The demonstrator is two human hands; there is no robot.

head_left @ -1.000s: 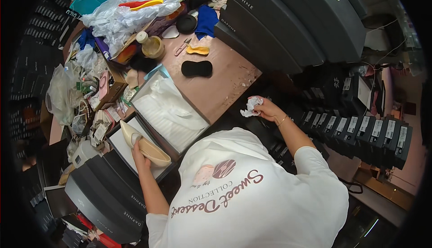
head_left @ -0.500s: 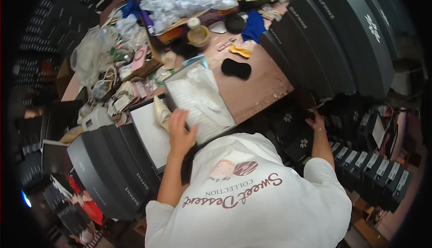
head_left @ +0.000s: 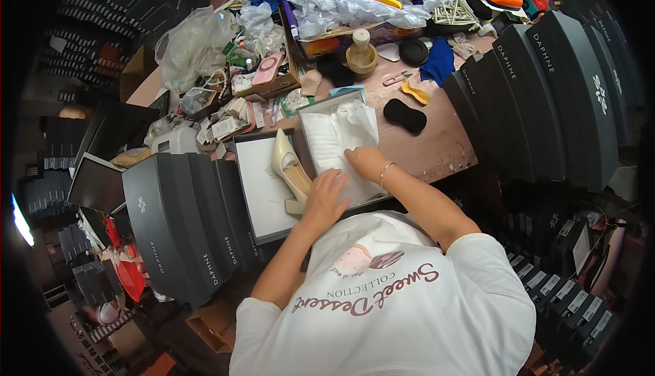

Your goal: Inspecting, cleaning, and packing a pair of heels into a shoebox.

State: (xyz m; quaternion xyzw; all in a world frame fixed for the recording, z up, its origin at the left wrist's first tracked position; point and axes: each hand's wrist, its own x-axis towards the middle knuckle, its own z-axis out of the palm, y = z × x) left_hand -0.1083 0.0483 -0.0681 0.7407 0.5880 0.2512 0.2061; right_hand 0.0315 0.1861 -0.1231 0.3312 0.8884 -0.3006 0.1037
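An open shoe box [head_left: 339,96] lined with white tissue paper [head_left: 333,134] stands on the brown table [head_left: 437,149]. My right hand [head_left: 365,160] lies on the tissue paper near the box's front, fingers spread, holding nothing. Beside it my left hand [head_left: 325,196] rests flat at the box's front left corner, next to the heel of a cream high-heeled shoe [head_left: 289,167]. The shoe lies along the box's left wall, toe pointing away. The box's lid [head_left: 261,186] lies upturned to the left, partly under the shoe.
Dark grey shoe boxes stand in a row at the left [head_left: 183,219] and another row at the right [head_left: 539,96]. A black pad [head_left: 404,115], a yellow insole piece [head_left: 415,92], a cardboard tray of small items [head_left: 269,69] and plastic bags [head_left: 187,42] crowd the far table.
My left hand has let go of the cream shoe and moved to the box. My right hand no longer holds the crumpled paper at the table's right edge and now rests on the tissue.
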